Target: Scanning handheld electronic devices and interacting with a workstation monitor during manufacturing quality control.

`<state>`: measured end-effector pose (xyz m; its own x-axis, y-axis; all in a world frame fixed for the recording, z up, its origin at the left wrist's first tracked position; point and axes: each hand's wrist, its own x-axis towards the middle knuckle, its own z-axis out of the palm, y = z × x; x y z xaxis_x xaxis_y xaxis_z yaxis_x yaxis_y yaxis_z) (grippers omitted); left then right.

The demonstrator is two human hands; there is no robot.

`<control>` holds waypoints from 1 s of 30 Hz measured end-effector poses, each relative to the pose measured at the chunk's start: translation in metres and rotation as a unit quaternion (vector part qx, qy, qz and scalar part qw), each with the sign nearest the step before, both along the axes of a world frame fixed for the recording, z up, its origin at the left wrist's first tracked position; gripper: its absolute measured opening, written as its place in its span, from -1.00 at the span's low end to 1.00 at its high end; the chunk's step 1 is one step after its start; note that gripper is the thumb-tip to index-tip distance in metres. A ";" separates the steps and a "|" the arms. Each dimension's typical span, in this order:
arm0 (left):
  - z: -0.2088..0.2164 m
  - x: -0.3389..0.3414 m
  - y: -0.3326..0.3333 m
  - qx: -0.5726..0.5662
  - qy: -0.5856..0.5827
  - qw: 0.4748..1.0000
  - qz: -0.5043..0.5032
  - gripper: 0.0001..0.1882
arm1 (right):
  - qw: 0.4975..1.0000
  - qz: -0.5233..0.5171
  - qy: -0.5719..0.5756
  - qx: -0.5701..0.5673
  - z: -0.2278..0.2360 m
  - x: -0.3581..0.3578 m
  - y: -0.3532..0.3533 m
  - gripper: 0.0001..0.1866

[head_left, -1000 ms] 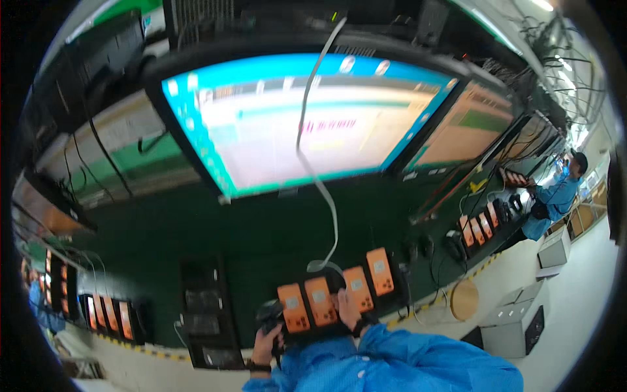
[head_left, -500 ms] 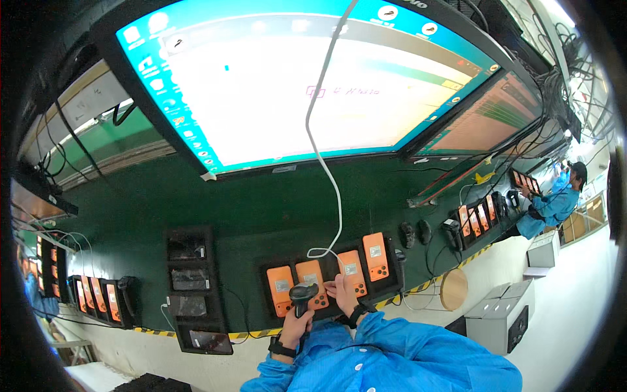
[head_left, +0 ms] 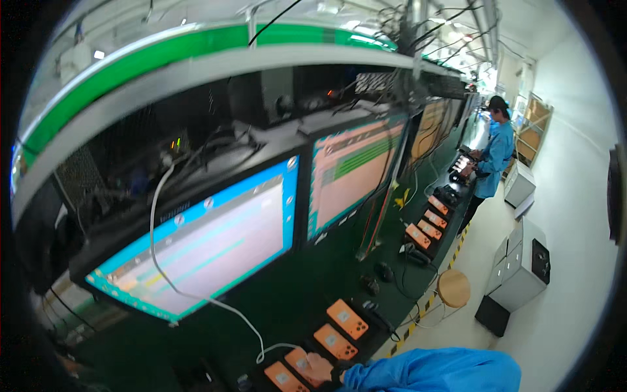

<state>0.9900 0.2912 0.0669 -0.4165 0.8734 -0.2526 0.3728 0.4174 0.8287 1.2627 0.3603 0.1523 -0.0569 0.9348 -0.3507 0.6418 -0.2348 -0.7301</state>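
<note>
My right hand point(head_left: 317, 370) is at the lower middle, its fingers closed over one orange phone point(head_left: 295, 358) in a dark tray. A white cable point(head_left: 243, 317) loops down across the monitor and runs to these fingers, which appear closed on its end; the plug is hidden. On one side of the hand lies another orange phone point(head_left: 282, 377), and beyond it two more, a middle phone point(head_left: 335, 342) and a far phone point(head_left: 347, 319), with dark camera bumps and pale labels. My left hand and the scanner it held are out of view.
A lit monitor point(head_left: 215, 242) and a second monitor point(head_left: 356, 170) stand along the green bench. Farther right are another row of orange phones point(head_left: 430, 228), a round stool point(head_left: 453, 289), grey cabinets point(head_left: 516, 264) and a co-worker in blue point(head_left: 498, 153) handling a tray.
My view has swung right and up, so the tray sits lower in the picture. My left hand with the black scanner has left the view. The monitor's screen shows different content.
</note>
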 end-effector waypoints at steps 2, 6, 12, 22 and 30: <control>-0.066 -0.021 -0.002 0.010 0.057 0.998 -0.004 -0.58 | 0.963 0.046 -0.095 0.248 -0.020 -0.008 -0.006 -0.65; 0.002 0.029 0.006 0.075 0.194 0.978 0.015 -0.54 | 0.931 -0.046 -0.162 0.325 -0.044 -0.023 0.004 -0.54; 0.126 0.113 0.027 0.266 0.243 0.923 -0.139 -0.40 | 0.961 0.003 0.110 0.254 -0.080 0.014 -0.004 -0.76; 0.114 0.163 0.048 0.111 -0.136 0.953 -0.245 -0.88 | 0.967 0.036 0.228 0.112 -0.010 0.070 0.005 -0.73; 0.116 0.156 0.035 0.085 -0.166 0.962 -0.198 -0.82 | 0.958 0.085 0.274 0.017 0.055 0.056 0.016 -0.80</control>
